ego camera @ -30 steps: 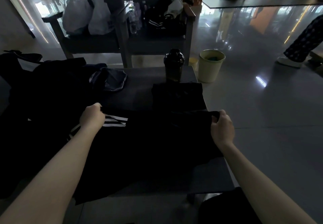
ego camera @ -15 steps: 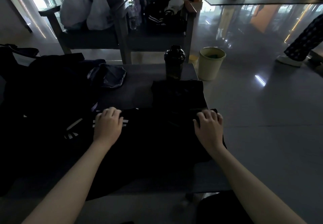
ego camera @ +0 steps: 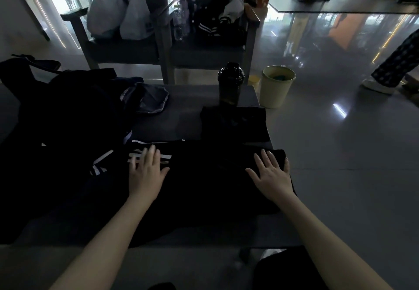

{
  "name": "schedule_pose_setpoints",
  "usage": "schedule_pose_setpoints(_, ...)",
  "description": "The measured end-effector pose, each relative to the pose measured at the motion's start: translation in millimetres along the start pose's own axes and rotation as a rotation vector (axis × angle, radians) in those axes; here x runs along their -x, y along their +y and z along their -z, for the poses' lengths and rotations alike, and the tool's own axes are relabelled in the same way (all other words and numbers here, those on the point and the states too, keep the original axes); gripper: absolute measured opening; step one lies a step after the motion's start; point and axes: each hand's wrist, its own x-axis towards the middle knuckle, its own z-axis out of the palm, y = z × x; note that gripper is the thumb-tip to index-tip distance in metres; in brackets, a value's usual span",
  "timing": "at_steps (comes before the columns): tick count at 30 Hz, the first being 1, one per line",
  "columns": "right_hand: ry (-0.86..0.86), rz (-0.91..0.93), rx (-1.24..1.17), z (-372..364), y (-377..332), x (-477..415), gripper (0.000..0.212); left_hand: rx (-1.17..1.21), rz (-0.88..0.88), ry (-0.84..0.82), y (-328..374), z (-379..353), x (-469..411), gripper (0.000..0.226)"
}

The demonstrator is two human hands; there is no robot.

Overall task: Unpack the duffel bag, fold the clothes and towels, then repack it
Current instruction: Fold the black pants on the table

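A black garment with white stripes (ego camera: 204, 176) lies spread across the near part of the grey table (ego camera: 176, 122). My left hand (ego camera: 146, 172) lies flat on its striped left end, fingers spread. My right hand (ego camera: 272, 174) presses flat on its right end near the table's edge. Behind the garment sits a folded black piece (ego camera: 233, 123). The dark duffel bag (ego camera: 63, 113) slumps at the table's left, with a small dark pouch (ego camera: 150, 99) beside it.
A black shaker bottle (ego camera: 230, 83) stands at the table's far right. A pale bin (ego camera: 276, 85) is on the floor beyond. Chairs (ego camera: 127, 49) behind hold plastic bags (ego camera: 122, 11) and clothes. A person's leg (ego camera: 394, 63) is at the far right.
Both hands let go of the garment's far edge after folding it toward me, then flattened on it. They now press and smooth it with spread fingers.
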Motion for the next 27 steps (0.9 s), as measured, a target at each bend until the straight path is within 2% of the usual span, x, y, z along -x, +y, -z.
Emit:
schedule_pose_setpoints(2, 0.013, -0.010, 0.031, 1.4, 1.3, 8.7, 0.068, 0.106, -0.041, -0.052, 11.0, -0.2, 22.4, 0.064)
schedule_pose_setpoints(5, 0.204, 0.010, -0.014, 5.8, -11.6, 28.5, 0.075, 0.142, -0.034, -0.238, 16.7, -2.7, 42.0, 0.065)
schedule_pose_setpoints(7, 0.200, 0.098, -0.118, 6.2, -27.4, 43.0, 0.084, 0.136, -0.056, -0.243, 11.2, -4.6, 42.8, 0.066)
schedule_pose_setpoints(10, -0.004, 0.193, -0.099, -5.0, -37.6, 54.8, 0.085, 0.116, -0.085, -0.267, -2.0, -3.6, 32.5, 0.066)
schedule_pose_setpoints(13, -0.016, 0.168, -0.060, -7.4, -33.2, 43.7, 0.074, 0.001, -0.081, -0.214, -6.2, 8.3, 27.9, 0.063)
schedule_pose_setpoints(15, 0.068, 0.151, -0.026, -5.0, -37.0, 41.2, 0.068, 0.028, -0.135, -0.119, -3.1, 19.0, 40.0, 0.060)
schedule_pose_setpoints(16, 0.160, 0.167, -0.028, -3.8, -41.9, 45.1, 0.065, 0.093, -0.186, -0.107, -2.6, 22.6, 50.8, 0.063)
schedule_pose_setpoints(18, 0.317, 0.299, -0.100, -5.8, -52.3, 57.9, 0.054, 0.199, -0.249, -0.215, -4.9, 29.7, 77.4, 0.094)
schedule_pose_setpoints(20, 0.256, 0.452, -0.152, -16.6, -60.4, 76.1, 0.054, 0.148, -0.288, -0.397, -12.2, 29.9, 101.5, 0.127)
schedule_pose_setpoints(21, 0.187, 0.478, -0.154, -22.2, -63.0, 84.8, 0.060, 0.082, -0.316, -0.434, -16.5, 27.3, 110.1, 0.129)
schedule_pose_setpoints(23, 0.080, 0.456, -0.144, -28.4, -62.6, 94.2, 0.072, -0.021, -0.373, -0.416, -23.5, 20.4, 119.8, 0.106)
schedule_pose_setpoints(24, 0.059, 0.438, -0.136, -28.3, -61.5, 95.2, 0.071, -0.050, -0.389, -0.387, -25.7, 18.9, 122.3, 0.093)
schedule_pose_setpoints(27, 0.027, 0.412, -0.131, -26.2, -61.6, 98.6, 0.051, -0.033, -0.372, -0.276, -32.8, 21.1, 126.9, 0.080)
